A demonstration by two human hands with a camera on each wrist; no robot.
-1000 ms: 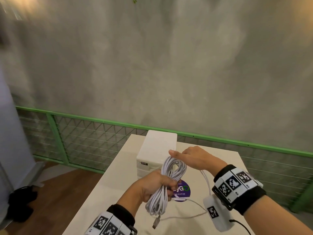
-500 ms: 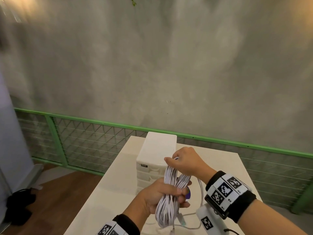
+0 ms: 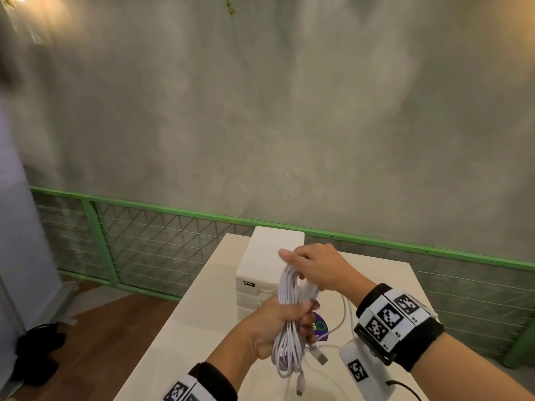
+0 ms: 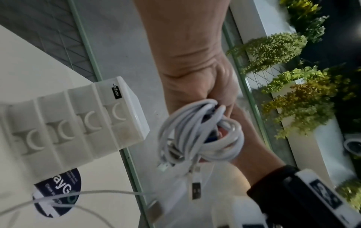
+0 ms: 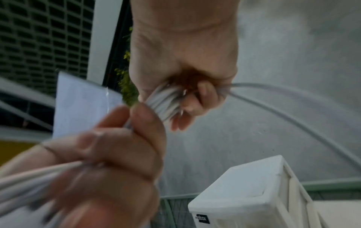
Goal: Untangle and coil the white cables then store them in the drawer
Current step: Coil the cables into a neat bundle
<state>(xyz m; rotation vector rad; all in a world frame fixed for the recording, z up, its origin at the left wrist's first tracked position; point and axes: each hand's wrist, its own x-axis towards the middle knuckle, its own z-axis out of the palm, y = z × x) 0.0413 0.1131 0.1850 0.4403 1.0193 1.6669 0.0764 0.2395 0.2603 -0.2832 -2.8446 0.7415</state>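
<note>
Gripping the white cable bundle (image 3: 291,322) at its middle, the left hand (image 3: 270,328) curls tight to stop loops slipping, just in front of the drawer unit (image 3: 267,273); the right hand (image 3: 317,267) pinches its top loop, seemingly guiding a wrap

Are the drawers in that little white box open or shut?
Shut. All the fronts of the drawer box sit flush, none pulled out; the cable bundle is outside it, gripped by the left hand and right hand.

Drawer unit (image 3: 272,264): on table (image 3: 185,328), behind both hands. Round sticker (image 3: 320,328): on table, below hands. Loose cable (image 3: 341,316): on table, under right hand (image 3: 321,267).
</note>
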